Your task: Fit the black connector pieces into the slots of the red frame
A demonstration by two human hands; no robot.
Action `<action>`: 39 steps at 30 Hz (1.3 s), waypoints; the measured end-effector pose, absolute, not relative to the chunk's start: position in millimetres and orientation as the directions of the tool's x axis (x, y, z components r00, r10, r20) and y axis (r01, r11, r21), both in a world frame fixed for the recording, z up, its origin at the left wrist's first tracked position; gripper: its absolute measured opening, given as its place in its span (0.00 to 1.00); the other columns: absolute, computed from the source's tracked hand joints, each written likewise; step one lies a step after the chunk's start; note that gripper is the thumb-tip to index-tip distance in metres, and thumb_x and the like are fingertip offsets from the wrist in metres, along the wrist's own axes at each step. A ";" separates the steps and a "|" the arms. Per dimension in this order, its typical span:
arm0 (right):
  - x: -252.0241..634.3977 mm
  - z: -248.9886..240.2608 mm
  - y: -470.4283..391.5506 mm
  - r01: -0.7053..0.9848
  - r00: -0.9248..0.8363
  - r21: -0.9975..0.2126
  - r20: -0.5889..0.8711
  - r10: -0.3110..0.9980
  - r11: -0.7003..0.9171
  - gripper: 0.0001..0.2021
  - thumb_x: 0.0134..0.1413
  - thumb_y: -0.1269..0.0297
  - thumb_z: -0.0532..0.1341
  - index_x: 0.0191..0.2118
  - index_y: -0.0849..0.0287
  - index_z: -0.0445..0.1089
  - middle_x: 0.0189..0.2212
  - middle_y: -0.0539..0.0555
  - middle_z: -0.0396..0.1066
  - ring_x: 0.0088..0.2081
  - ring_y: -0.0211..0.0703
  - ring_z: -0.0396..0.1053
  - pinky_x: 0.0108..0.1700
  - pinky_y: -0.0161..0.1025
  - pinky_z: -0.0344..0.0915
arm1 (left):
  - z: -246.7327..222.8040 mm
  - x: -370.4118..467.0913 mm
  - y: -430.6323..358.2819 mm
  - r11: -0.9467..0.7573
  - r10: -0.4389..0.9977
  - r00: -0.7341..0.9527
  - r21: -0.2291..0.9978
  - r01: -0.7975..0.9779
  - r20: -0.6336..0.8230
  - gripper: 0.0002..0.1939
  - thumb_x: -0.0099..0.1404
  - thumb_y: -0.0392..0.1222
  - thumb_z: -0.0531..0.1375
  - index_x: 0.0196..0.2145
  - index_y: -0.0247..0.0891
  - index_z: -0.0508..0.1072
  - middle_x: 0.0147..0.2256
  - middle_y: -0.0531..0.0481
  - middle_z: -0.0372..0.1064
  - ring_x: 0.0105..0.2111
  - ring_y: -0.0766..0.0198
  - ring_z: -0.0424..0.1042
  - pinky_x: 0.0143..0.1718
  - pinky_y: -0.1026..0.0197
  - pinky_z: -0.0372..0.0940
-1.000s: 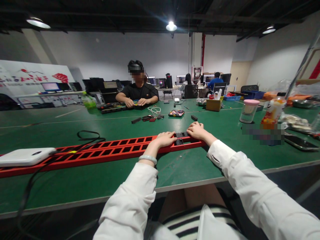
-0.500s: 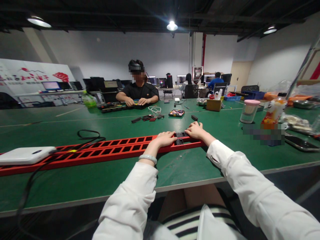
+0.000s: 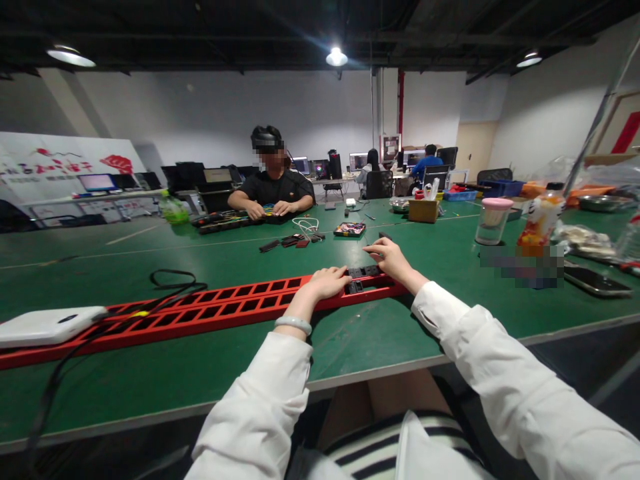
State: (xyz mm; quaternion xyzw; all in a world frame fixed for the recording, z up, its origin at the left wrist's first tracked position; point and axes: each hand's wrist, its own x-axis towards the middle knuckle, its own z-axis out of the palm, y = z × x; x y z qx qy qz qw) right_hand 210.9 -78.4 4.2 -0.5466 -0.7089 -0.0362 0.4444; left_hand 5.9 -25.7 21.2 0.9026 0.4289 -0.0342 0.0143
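Observation:
A long red frame [image 3: 200, 315] with rows of square openings lies across the green table [image 3: 345, 347]. Black modules [image 3: 356, 286] sit in its right part. My left hand [image 3: 327, 283] rests flat on the frame beside the modules, its fingers stretched out over the frame's edge. Over the far side of the frame's right end is my right hand [image 3: 391, 260], fingers extended and apart, with nothing seen in it. A small black block [image 3: 385, 235] lies just beyond the right hand, partly hidden by it.
A white box [image 3: 50, 325] with a black cable [image 3: 175, 288] lies on the frame's left. Beyond are black pieces [image 3: 286, 243], a small tray [image 3: 350, 229] and a person [image 3: 274, 190]. Jar [image 3: 493, 223], bottle [image 3: 540, 220] and phone [image 3: 597, 279] stand or lie right.
My right hand has lifted a little off the black modules, its fingers now pointing left above them. My left hand stays on the frame. The view has shifted slightly.

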 end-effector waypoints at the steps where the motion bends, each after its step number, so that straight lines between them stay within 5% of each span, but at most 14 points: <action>1: 209.6 6.0 -81.6 0.777 0.007 -0.468 0.676 0.737 0.422 0.17 0.52 0.70 0.52 0.48 0.57 0.67 0.37 0.55 0.64 0.38 0.38 0.64 0.42 0.36 0.60 | 21.5 5.7 -26.5 -0.634 0.772 0.632 0.000 0.774 -0.072 0.35 0.59 0.64 0.37 0.59 0.44 0.50 0.58 0.46 0.49 0.56 0.54 0.51 0.53 0.56 0.47; 6: 202.2 14.1 -92.6 0.643 0.069 -0.623 0.626 0.777 0.445 0.19 0.47 0.69 0.57 0.48 0.56 0.67 0.36 0.53 0.66 0.36 0.37 0.66 0.41 0.35 0.62 | 23.0 5.9 -35.4 -0.647 0.762 0.646 0.001 0.763 -0.039 0.42 0.54 0.71 0.39 0.59 0.42 0.51 0.58 0.44 0.50 0.56 0.52 0.51 0.53 0.56 0.46; 11: 195.8 11.5 -92.0 0.423 0.109 -0.838 0.425 0.898 0.345 0.24 0.34 0.69 0.65 0.44 0.61 0.65 0.35 0.53 0.67 0.32 0.36 0.67 0.35 0.35 0.65 | 17.8 13.1 -45.3 -0.573 0.816 0.575 -0.048 0.818 0.053 0.43 0.51 0.72 0.41 0.57 0.41 0.55 0.54 0.40 0.57 0.52 0.46 0.57 0.50 0.51 0.48; 15: 187.8 -0.3 -95.2 0.269 0.114 -0.911 0.352 0.929 0.313 0.21 0.35 0.64 0.65 0.39 0.61 0.63 0.34 0.53 0.68 0.31 0.37 0.68 0.33 0.36 0.67 | 13.0 17.1 -47.7 -0.527 0.843 0.531 -0.061 0.848 0.092 0.43 0.50 0.72 0.42 0.56 0.43 0.56 0.54 0.41 0.57 0.52 0.45 0.57 0.50 0.49 0.48; 24: 184.6 -15.6 -106.0 0.467 0.057 -0.818 0.407 0.911 0.336 0.18 0.42 0.59 0.62 0.41 0.61 0.63 0.27 0.51 0.69 0.23 0.37 0.68 0.27 0.35 0.66 | 9.7 20.4 -50.8 -0.514 0.849 0.515 -0.048 0.857 0.119 0.46 0.48 0.75 0.39 0.55 0.42 0.57 0.52 0.39 0.59 0.50 0.44 0.57 0.48 0.48 0.50; 31: 191.8 -18.4 -101.4 0.355 -0.039 -0.870 0.352 0.935 0.342 0.22 0.40 0.58 0.64 0.42 0.61 0.63 0.35 0.55 0.70 0.29 0.37 0.69 0.29 0.36 0.67 | 9.7 15.5 -49.7 -0.550 0.827 0.551 -0.042 0.834 0.113 0.45 0.49 0.75 0.40 0.54 0.42 0.58 0.51 0.40 0.60 0.50 0.45 0.59 0.47 0.50 0.51; 39: 196.1 -9.2 -109.6 0.484 -0.138 -0.780 0.380 0.915 0.397 0.20 0.36 0.61 0.66 0.39 0.63 0.68 0.33 0.54 0.71 0.34 0.38 0.68 0.37 0.36 0.64 | 7.4 12.6 -42.4 -0.581 0.803 0.584 -0.064 0.812 0.119 0.34 0.58 0.67 0.38 0.54 0.45 0.58 0.52 0.44 0.60 0.50 0.50 0.59 0.48 0.51 0.51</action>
